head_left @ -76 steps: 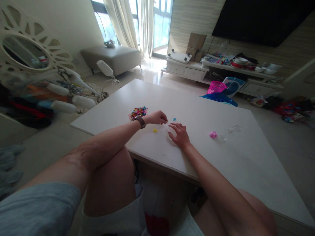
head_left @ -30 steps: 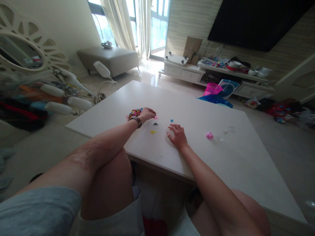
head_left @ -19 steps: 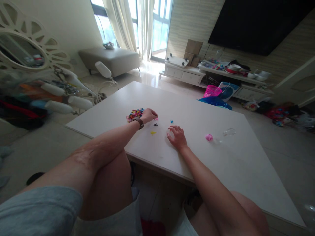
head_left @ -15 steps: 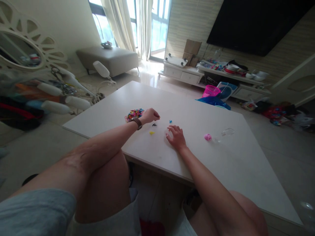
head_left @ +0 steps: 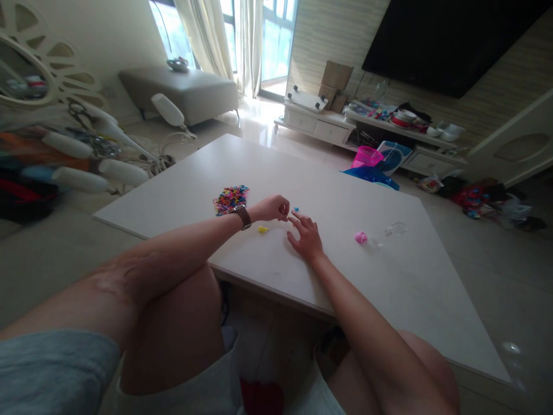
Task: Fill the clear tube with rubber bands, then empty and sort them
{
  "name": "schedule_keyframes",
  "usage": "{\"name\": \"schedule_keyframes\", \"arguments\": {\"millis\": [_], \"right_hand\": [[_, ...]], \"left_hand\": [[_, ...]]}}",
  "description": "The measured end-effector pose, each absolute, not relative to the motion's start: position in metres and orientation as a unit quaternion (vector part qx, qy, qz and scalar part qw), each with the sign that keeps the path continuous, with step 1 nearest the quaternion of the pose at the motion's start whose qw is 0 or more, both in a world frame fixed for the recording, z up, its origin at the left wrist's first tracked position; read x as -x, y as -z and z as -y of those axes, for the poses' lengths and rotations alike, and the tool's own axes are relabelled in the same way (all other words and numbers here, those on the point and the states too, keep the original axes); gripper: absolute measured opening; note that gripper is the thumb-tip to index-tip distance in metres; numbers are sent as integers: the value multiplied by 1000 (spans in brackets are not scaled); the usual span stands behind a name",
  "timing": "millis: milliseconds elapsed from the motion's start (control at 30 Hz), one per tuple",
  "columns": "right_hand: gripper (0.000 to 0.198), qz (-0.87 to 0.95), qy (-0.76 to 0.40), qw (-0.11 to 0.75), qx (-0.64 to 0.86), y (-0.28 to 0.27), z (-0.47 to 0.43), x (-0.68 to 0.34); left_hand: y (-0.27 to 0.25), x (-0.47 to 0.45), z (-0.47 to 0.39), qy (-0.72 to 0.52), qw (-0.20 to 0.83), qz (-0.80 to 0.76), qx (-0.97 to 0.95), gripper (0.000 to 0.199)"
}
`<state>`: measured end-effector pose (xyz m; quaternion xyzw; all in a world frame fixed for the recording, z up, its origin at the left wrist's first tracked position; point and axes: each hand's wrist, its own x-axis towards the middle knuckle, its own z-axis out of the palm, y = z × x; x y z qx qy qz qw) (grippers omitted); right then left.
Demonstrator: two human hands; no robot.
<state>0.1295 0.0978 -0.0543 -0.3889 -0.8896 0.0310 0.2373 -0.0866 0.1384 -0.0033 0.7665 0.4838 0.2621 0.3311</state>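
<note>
My left hand (head_left: 273,208), with a watch on the wrist, is closed in a pinch above the white table (head_left: 319,190). What it pinches is too small to make out. My right hand (head_left: 306,236) rests just right of it, fingers spread, its index fingertip close to the left fingertips. Beyond the fingers lies a small blue piece (head_left: 296,209). A small yellow piece (head_left: 262,229) sits nearer me, below the left hand. Left of the watch spreads a pile of small multicoloured pieces (head_left: 231,197), partly behind the wrist.
A pink rounded object (head_left: 360,237) and a clear plastic piece (head_left: 396,229) lie on the right side of the table. Past the far edge stand a pink basket (head_left: 366,156) and a blue bag (head_left: 369,174). A lamp with white shades (head_left: 167,109) is at the left.
My left hand has moved right, away from the pile, until its fingertips are close to my right fingers. The small black piece seen earlier is now hidden. The view has shifted slightly.
</note>
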Motion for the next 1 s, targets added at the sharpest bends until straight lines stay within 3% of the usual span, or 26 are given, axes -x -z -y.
{"name": "schedule_keyframes", "arguments": {"millis": [833,1000], "right_hand": [[45,877,-52,268,396,58,-100,-129],[43,873,-58,274,399,59,-101,-129]], "left_hand": [[-10,119,-147,-287,291,-544,-732,16],[2,138,-154,-210,283,-577,-737,14]]}}
